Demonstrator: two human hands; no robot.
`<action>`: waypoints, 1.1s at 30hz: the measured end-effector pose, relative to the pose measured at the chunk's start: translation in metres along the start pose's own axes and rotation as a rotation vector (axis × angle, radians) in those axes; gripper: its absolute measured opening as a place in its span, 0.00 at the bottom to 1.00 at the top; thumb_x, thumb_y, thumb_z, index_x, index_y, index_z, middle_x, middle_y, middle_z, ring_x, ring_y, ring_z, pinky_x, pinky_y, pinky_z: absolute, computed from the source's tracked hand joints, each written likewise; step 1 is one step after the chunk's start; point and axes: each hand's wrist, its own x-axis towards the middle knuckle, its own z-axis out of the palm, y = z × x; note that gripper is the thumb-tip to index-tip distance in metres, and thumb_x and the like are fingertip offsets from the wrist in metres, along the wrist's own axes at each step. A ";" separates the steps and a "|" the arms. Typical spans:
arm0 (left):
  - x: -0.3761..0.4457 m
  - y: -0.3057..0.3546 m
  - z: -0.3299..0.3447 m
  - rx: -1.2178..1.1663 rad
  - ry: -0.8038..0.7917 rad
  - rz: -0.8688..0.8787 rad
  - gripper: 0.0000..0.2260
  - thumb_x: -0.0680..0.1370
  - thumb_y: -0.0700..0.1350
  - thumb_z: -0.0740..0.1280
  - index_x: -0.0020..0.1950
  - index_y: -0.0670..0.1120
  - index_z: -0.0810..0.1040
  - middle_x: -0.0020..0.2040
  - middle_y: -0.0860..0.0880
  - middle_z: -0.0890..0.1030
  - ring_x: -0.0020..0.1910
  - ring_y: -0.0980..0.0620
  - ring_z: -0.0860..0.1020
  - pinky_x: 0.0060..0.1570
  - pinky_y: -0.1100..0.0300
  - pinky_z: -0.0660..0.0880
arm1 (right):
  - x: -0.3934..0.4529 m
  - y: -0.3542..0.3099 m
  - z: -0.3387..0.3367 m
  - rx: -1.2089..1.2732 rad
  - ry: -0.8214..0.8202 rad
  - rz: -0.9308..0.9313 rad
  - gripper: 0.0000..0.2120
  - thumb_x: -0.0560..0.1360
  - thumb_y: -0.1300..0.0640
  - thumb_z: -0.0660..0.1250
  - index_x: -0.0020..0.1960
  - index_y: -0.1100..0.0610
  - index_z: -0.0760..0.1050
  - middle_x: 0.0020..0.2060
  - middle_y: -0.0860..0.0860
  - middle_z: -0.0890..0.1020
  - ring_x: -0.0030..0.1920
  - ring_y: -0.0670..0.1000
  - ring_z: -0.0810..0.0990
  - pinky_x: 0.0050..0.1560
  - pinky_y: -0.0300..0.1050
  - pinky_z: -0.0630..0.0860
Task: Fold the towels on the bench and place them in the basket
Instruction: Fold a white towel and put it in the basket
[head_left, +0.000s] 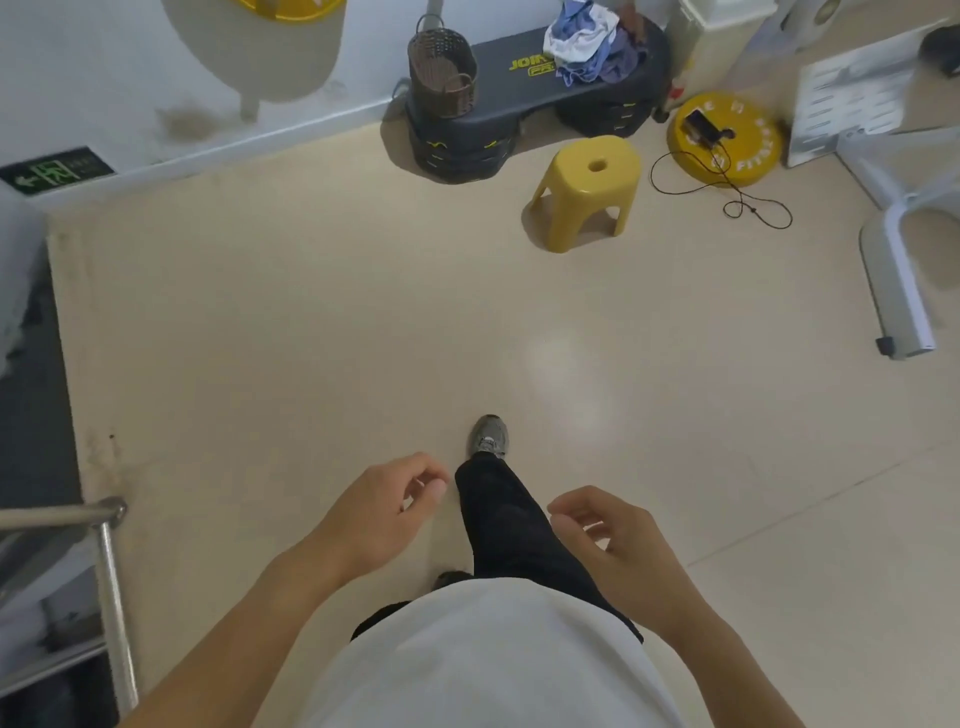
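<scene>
A heap of crumpled towels (592, 44), white, blue and purple, lies on the right half of a black step bench (519, 98) against the far wall. A dark woven basket (441, 73) stands upright on the bench's left end. My left hand (384, 512) and my right hand (618, 540) hang low in front of my body, far from the bench, fingers loosely curled and holding nothing. One foot in a grey shoe is stepped forward between them.
A yellow plastic stool (589, 192) stands on the floor in front of the bench. A yellow weight plate (727, 140) with a black device and trailing cable lies to its right. White machine legs (898, 270) are at right, a metal rail (104, 561) at left.
</scene>
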 end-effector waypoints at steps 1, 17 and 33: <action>0.025 0.008 -0.013 0.007 -0.005 -0.002 0.06 0.81 0.49 0.63 0.52 0.58 0.78 0.47 0.61 0.81 0.49 0.62 0.78 0.45 0.69 0.72 | 0.028 -0.007 -0.011 0.011 -0.002 0.000 0.08 0.78 0.53 0.66 0.47 0.41 0.79 0.45 0.38 0.83 0.49 0.40 0.81 0.47 0.28 0.73; 0.353 0.089 -0.214 -0.041 -0.008 -0.043 0.06 0.81 0.52 0.63 0.52 0.61 0.79 0.48 0.66 0.81 0.51 0.65 0.78 0.47 0.75 0.71 | 0.417 -0.159 -0.170 0.015 -0.016 -0.062 0.05 0.78 0.54 0.67 0.49 0.44 0.79 0.45 0.39 0.83 0.48 0.43 0.81 0.48 0.31 0.74; 0.701 0.227 -0.386 0.192 -0.228 0.161 0.05 0.81 0.51 0.62 0.51 0.59 0.78 0.47 0.64 0.80 0.49 0.61 0.78 0.49 0.64 0.75 | 0.660 -0.225 -0.307 0.123 0.156 0.118 0.05 0.78 0.51 0.66 0.49 0.42 0.78 0.45 0.39 0.83 0.48 0.42 0.81 0.46 0.30 0.74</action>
